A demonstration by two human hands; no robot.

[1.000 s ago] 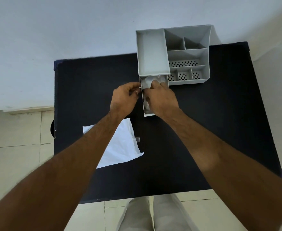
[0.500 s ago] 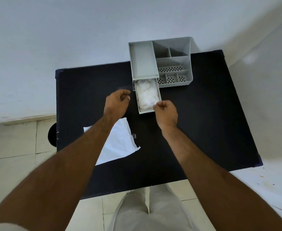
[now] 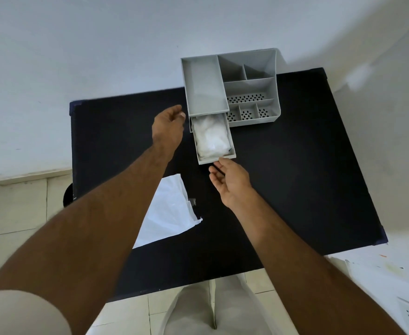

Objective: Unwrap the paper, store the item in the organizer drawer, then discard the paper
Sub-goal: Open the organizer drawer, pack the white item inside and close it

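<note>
Your left hand (image 3: pixel 168 131) hovers open and empty just left of the pulled-out drawer (image 3: pixel 216 158) of the grey organizer (image 3: pixel 251 88), your right hand (image 3: pixel 231 182) is open at the drawer front, the white item (image 3: pixel 212 137) lies inside the drawer, and the paper (image 3: pixel 168 211) lies flat on the black table (image 3: pixel 295 177).

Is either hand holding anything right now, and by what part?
Nothing is held. The left hand hovers open beside the drawer; the right hand is open just before its front.
</note>
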